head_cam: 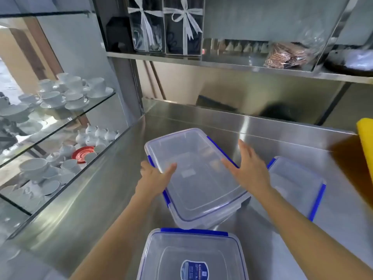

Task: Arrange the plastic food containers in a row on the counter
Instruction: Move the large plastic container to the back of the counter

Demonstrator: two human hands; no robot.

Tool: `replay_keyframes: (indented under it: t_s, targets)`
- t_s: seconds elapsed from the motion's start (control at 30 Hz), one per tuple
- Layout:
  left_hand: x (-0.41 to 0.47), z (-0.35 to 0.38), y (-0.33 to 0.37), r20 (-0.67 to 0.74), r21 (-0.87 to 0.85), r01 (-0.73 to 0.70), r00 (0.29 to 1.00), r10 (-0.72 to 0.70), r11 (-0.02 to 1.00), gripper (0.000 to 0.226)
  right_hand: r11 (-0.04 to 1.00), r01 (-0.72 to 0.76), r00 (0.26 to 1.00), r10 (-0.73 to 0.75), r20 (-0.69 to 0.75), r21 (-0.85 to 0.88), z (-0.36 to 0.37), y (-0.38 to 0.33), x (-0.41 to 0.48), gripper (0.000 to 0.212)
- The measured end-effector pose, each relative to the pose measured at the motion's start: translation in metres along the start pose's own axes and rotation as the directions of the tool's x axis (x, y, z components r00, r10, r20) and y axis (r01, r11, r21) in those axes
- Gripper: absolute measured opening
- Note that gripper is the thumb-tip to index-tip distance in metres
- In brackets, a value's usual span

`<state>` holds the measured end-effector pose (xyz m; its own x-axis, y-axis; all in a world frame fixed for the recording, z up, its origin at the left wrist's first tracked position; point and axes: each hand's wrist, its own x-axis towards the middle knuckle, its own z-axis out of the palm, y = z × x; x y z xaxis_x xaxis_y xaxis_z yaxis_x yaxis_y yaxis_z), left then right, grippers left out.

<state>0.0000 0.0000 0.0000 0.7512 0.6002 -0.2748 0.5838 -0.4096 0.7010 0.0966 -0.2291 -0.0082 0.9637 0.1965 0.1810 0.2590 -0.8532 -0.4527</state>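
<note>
Both hands work the large clear container at the middle of a steel counter: the left hand grips its left edge, thumb on the lid, while the right hand lies open and flat against its right side. Three blue-latched, lidded containers are visible, all apparently empty: a second container nearer the camera and a third container just right of the large one.

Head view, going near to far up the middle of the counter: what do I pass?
Labelled container → container between the hands → bare steel counter → raised back edge.
</note>
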Motion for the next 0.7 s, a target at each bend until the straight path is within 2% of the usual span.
replay_keyframes:
  t_s: [0.03,0.07,0.1,0.17,0.3,0.43,0.57,0.63,0.7]
  targets:
    - [0.001,-0.002,-0.001,0.126,-0.064,0.142,0.983,-0.133,0.988,0.101,0.995,-0.076,0.995,0.072,0.075,0.063,0.002,0.002,0.003,0.085]
    - [0.001,-0.004,-0.002,0.261,-0.108,0.243,0.943,-0.209,0.964,0.102,0.984,-0.141,0.979,0.123,0.163,0.109,0.004,0.003,0.006,0.087]
    - [0.000,-0.009,-0.003,0.361,-0.085,0.283,0.902,-0.235,0.955,0.100,0.972,-0.194,0.957,0.158,0.245,0.130,0.007,0.007,0.008,0.087]
    - [0.001,-0.015,-0.008,0.458,-0.071,0.302,0.857,-0.238,0.951,0.090,0.953,-0.261,0.916,0.195,0.351,0.152,0.011,0.010,0.012,0.084]
    - [0.009,-0.011,-0.010,0.426,-0.171,0.254,0.890,-0.161,0.952,0.076,0.909,-0.286,0.911,0.159,0.381,0.303,0.016,0.009,0.015,0.054]
    - [0.028,-0.006,-0.015,0.316,-0.353,0.226,0.942,-0.112,0.908,0.059,0.775,-0.346,0.910,0.141,0.389,0.529,0.023,0.002,0.011,0.054]
    - [0.067,-0.013,-0.009,0.145,-0.408,0.105,0.988,-0.049,0.907,0.042,0.647,-0.388,0.913,0.170,0.371,0.657,0.039,-0.020,0.015,0.060]
    - [0.082,-0.024,-0.009,0.174,-0.501,0.096,0.985,-0.008,0.860,0.046,0.576,-0.382,0.914,0.122,0.386,0.723,0.048,-0.027,0.017,0.068]
    - [0.101,-0.037,-0.009,0.232,-0.554,0.084,0.971,0.057,0.828,0.053,0.529,-0.341,0.910,-0.023,0.415,0.777,0.051,-0.035,0.023,0.079]
